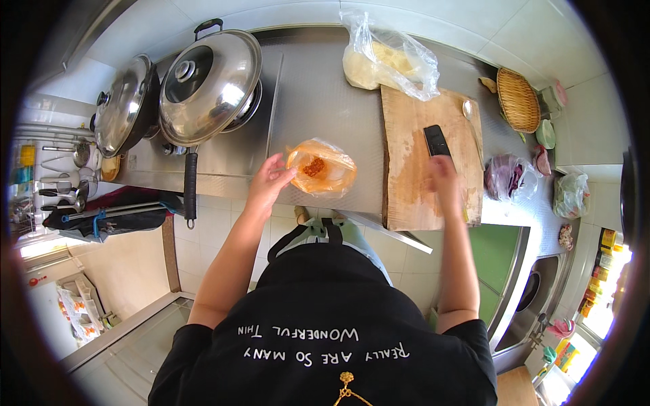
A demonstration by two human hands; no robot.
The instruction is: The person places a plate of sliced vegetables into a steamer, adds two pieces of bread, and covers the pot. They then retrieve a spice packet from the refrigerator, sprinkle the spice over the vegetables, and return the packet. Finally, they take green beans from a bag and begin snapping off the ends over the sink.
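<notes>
My left hand (271, 177), fingers apart, is at the left rim of an orange plastic bag (339, 161). Its thumb meets or nearly meets the plastic. The bag's mouth gapes upward, showing a clump of reddish-orange food (314, 166) inside. Over the wooden cutting board (406, 172), my right hand (446, 175) is blurred by motion. Just beyond its fingers lies a flat, black, rectangular object (435, 139), perhaps a cleaver blade or a phone. Whether my right hand grips it is unclear. A metal spoon (467, 110) rests along the board's right side.
A clear bag of pale dough-like food (388, 63) overlaps the board's far edge. Two lidded pans (213, 86) stand at left, a long black handle (191, 185) jutting past the counter edge. At right are a wicker basket (519, 100), bagged purple vegetables (510, 177) and a sink (530, 299).
</notes>
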